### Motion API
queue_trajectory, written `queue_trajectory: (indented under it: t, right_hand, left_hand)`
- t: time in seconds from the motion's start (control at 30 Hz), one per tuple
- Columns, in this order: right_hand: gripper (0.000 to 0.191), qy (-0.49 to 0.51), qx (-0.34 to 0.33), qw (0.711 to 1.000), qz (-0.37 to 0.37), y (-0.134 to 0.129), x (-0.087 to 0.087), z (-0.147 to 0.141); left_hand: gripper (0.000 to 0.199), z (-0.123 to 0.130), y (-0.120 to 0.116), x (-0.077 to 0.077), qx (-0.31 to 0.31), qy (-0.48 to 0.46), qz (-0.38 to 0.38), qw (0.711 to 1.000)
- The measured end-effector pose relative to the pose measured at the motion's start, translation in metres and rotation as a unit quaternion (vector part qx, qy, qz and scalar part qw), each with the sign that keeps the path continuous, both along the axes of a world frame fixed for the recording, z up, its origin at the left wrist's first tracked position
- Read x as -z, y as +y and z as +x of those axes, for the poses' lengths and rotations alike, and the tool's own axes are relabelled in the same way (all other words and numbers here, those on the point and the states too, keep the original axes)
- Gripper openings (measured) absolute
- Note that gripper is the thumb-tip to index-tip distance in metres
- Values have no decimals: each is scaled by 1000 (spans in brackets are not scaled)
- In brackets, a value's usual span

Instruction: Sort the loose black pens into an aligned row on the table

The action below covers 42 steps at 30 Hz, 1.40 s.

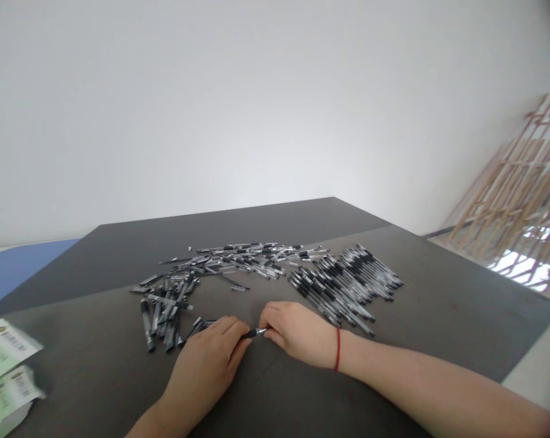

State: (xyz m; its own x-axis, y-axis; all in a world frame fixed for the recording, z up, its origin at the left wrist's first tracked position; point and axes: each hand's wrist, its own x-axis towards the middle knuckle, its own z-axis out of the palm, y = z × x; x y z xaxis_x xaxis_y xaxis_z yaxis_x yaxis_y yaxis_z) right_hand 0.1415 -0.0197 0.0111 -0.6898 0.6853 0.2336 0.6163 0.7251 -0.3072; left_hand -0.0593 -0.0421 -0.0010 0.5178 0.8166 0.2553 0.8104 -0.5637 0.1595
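Note:
Low over the front of the dark table, my left hand (220, 350) is closed round a pen (252, 333) with a black grip and a silvery tip. My right hand (297, 333), with a red band on its wrist, pinches at the pen's tip end; whether a separate small part sits between those fingertips is hidden. Just beyond my left hand lies a jumbled pile of pen parts (170, 310), black and clear. Beyond my right hand, pens (343, 283) lie side by side in a slanted row.
More loose pens and pen parts (252, 258) are strewn across the middle of the table (238, 225). Green and white packets (5, 365) lie at the left edge. A white wall (257, 109) stands behind, and a wooden rack (525, 182) leans at the right.

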Motion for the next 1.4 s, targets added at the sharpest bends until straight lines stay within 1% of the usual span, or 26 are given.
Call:
queue_trajectory:
  t: [0.27, 0.53, 0.63, 0.73, 0.83, 0.97, 1.1, 1.17, 1.33, 1.4]
  right_hand:
    - [2, 25, -3, 1000, -12, -1, -1, 1]
    - [3, 28, 4, 999, -28, -3, -1, -1]
    - [4, 14, 11, 999, -29, -3, -2, -1]
    - [5, 10, 20, 999, -25, -2, -5, 1]
    - [7, 16, 22, 999, -16, 2, -11, 7]
    - [8, 28, 18, 999, -26, 6, -18, 14]
    - [8, 41, 14, 998, -37, 8, -21, 18]
    - [8, 37, 20, 998, -35, 8, -21, 18]
    - [2, 16, 80, 996, -25, 14, -13, 19]
    - [3, 25, 80, 996, -30, 16, -9, 17]
  left_hand:
    - [12, 2, -1, 1, -8, -4, 6, 1000]
    - [12, 2, -3, 0, -13, -9, -13, 1000]
    - [12, 5, -2, -3, -25, -16, -35, 999]
    - [11, 7, -2, -8, -40, -23, -59, 997]
    - [14, 4, -2, -12, -55, -30, -65, 996]
    - [19, 0, -1, -13, -33, -32, -62, 997]
    - [16, -1, -1, -12, -37, -43, -52, 997]
    - [16, 0, -2, -12, -39, -47, -49, 997]
    - [16, 4, -4, -11, -30, -43, -62, 997]
    - [16, 6, -5, -12, -24, -42, -63, 997]
